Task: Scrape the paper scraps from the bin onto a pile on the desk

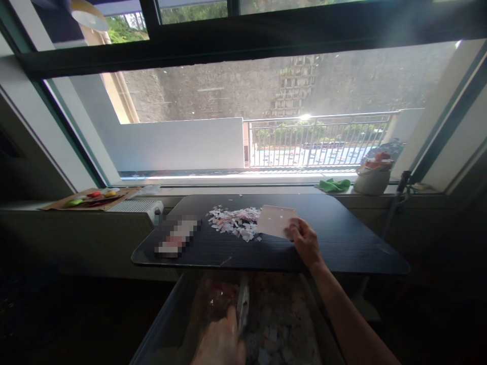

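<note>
My right hand (304, 238) pinches the corner of a pale, roughly square card (277, 221) with a few small light dots on it. The card is held tilted above the dark table, at the right edge of a heap of small cut paper pieces (238, 222). Lower down, below the table edge, my left hand (222, 337) is blurred, its fingers seemingly curled. It is over a dim open bin (281, 309) with scattered paper bits inside. A whitish upright strip (243, 304) stands right beside its index finger; whether the hand grips it is unclear.
On the left of the dark table (342, 243) lies a pixelated flat object (178, 237). Behind the table, the window sill bears a green cloth (334, 185) and a white pot (372, 178). A cardboard sheet with colourful items (93, 197) rests at far left, near a radiator (139, 207).
</note>
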Demonstrator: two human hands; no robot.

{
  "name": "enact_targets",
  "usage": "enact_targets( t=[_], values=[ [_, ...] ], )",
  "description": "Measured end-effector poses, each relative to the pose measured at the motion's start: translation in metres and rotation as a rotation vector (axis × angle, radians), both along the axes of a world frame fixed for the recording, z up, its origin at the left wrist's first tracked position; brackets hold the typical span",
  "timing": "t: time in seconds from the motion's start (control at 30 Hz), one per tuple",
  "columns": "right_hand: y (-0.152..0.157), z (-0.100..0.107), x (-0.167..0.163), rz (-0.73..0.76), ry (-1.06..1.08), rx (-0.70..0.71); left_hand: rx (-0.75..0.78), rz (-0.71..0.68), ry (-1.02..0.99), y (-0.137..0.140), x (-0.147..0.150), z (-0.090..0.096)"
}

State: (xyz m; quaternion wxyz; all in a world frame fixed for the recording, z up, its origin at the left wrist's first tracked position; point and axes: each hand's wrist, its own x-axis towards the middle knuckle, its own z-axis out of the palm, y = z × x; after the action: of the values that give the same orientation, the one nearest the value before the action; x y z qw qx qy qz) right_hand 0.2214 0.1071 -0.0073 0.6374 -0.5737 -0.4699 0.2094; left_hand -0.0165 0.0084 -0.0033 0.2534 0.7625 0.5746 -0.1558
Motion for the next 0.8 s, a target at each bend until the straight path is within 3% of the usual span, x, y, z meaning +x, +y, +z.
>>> enact_targets(
  t=[0.2,0.8],
  values=[
    [0.0012,-0.0023,-0.0014,0.099,0.019,0.004,-0.025,0.017,0.046,0.0007,0.0013,-0.0022],
    [-0.0039,0.0015,0.0013,-0.097,-0.029,-0.023,-0.009,0.006,0.039,-0.0004,0.0012,0.0018]
  ],
)
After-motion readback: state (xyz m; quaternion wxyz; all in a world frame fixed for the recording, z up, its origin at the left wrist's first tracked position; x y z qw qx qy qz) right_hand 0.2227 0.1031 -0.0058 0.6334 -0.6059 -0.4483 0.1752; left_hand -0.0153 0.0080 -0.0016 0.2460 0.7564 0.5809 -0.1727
